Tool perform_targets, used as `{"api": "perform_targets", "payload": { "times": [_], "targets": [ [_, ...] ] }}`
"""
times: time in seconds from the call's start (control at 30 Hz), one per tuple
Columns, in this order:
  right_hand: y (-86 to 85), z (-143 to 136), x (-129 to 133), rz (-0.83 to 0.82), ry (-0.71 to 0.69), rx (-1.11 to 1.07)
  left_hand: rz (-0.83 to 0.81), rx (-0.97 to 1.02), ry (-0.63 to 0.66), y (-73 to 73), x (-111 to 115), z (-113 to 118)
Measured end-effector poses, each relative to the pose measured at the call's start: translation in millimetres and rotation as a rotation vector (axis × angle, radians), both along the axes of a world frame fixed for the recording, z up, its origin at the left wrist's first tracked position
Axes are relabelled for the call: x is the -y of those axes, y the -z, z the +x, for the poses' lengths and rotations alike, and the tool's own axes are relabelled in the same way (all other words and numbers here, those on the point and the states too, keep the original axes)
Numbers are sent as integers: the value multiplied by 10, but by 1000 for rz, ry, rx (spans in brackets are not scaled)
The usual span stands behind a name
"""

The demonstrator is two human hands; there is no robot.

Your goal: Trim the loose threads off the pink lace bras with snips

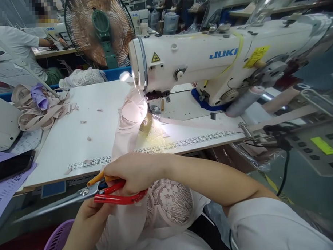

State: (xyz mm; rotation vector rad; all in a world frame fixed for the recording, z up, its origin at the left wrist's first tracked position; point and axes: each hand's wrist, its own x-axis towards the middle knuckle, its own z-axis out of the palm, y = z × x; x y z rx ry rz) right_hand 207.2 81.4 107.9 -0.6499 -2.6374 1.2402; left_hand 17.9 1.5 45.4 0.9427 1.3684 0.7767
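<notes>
My right hand (139, 170) is wrapped round scissors (85, 192) with red and orange handles, and their long blades point to the left. Just below the handles, my left hand (89, 219) is closed, its fingertips pressed together at the edge of beige fabric. That fabric runs into a beige bra (174, 203) with a lace cup, which lies over my lap. Another moulded cup (132, 112) rests on the table by the needle of the sewing machine (186, 62), joined to a strip of fabric reaching down towards my right hand.
Fabric scraps (89, 138) dot the white table (73, 117). A phone (13, 166) and papers lie at the left, below a heap of beige straps (40, 111). A fan (100, 30) stands behind; a purple basket (58, 240) is low left. Another person (21, 46) sits further back.
</notes>
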Motion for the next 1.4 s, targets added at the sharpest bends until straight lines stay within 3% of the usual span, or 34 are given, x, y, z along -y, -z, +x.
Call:
{"api": "perform_targets", "payload": {
  "times": [0.17, 0.2, 0.27, 0.33, 0.47, 0.7, 0.87, 1.03, 1.3, 1.4],
  "targets": [
    [267, 185, 327, -259, 447, -287, 85, -14, 11, 4, 76, -44],
    [325, 246, 408, -335, 477, -298, 92, -39, -9, 18, 88, -69],
    [432, 363, 559, -375, 383, -212, 99, -64, -44, 47, 106, -117],
    [526, 441, 682, -307, 297, -5, 102, -69, -62, 64, 118, -149],
    [653, 439, 829, -242, 226, 269, 115, -72, -52, 60, 125, -169],
    [573, 294, 791, -251, 251, 281, 100, -76, 109, 104, 107, -255],
    [510, 248, 765, -294, 260, 273, 122, -79, 108, 144, 106, -274],
    [548, 246, 780, -296, 295, 210, 125, -74, 98, 132, 95, -249],
    [633, 188, 847, -467, 396, 178, 144, -130, 111, 80, 75, -258],
    [703, 227, 890, -396, 452, 111, 196, -202, 126, -12, 102, -208]
  ]
}}
